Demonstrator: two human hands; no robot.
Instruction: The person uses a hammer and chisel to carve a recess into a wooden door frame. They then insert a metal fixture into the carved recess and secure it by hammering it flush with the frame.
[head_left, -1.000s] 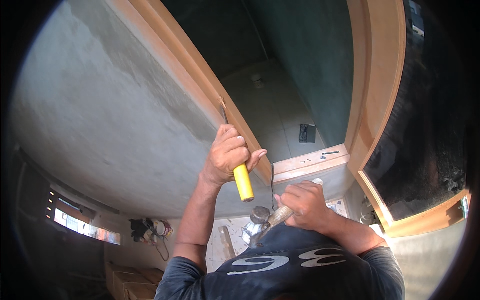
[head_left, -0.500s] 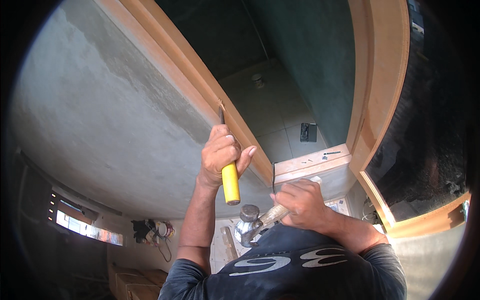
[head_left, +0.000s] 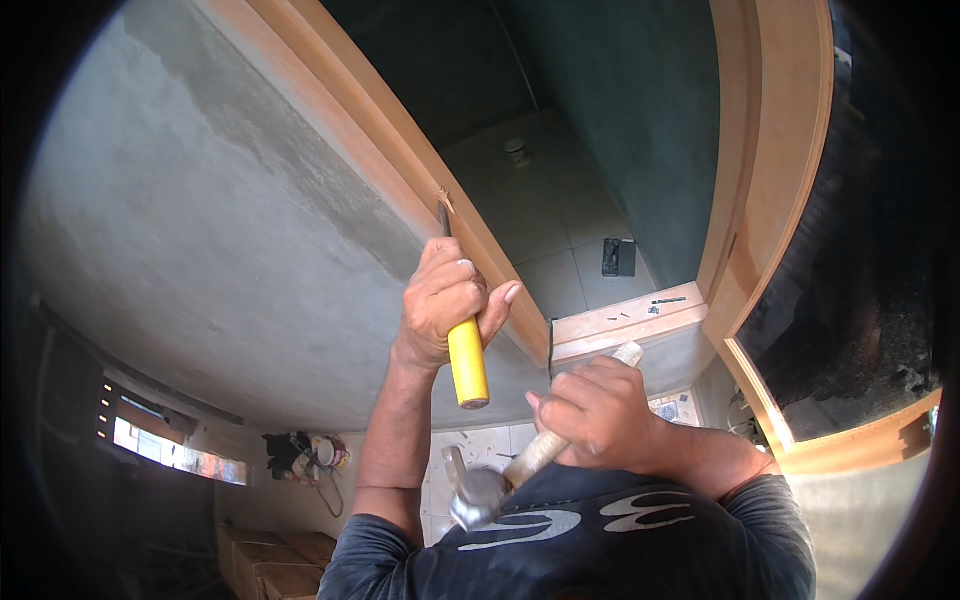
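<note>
My left hand (head_left: 440,300) is wrapped round a chisel (head_left: 468,372) with a yellow handle, thumb sticking out to the side. Its dark blade meets the wooden frame (head_left: 492,262) at a small chipped spot (head_left: 445,197) with curled wood. In my right hand (head_left: 603,418) is a hammer (head_left: 482,494), gripped by its pale, worn wooden handle. The metal head hangs in front of my shirt, below the chisel's butt end and apart from it.
Several screws (head_left: 619,317) and a dark bit lie on the wooden sill (head_left: 590,335). A black case (head_left: 611,258) rests on the tiles beyond. Grey plastered wall (head_left: 250,230) borders the frame at left; a dark-panelled door (head_left: 840,290) stands at right. Cardboard boxes (head_left: 280,565) sit lower left.
The hammer has swung down and left, away from the chisel's butt, and its head has turned. My left hand and the chisel stay almost in place.
</note>
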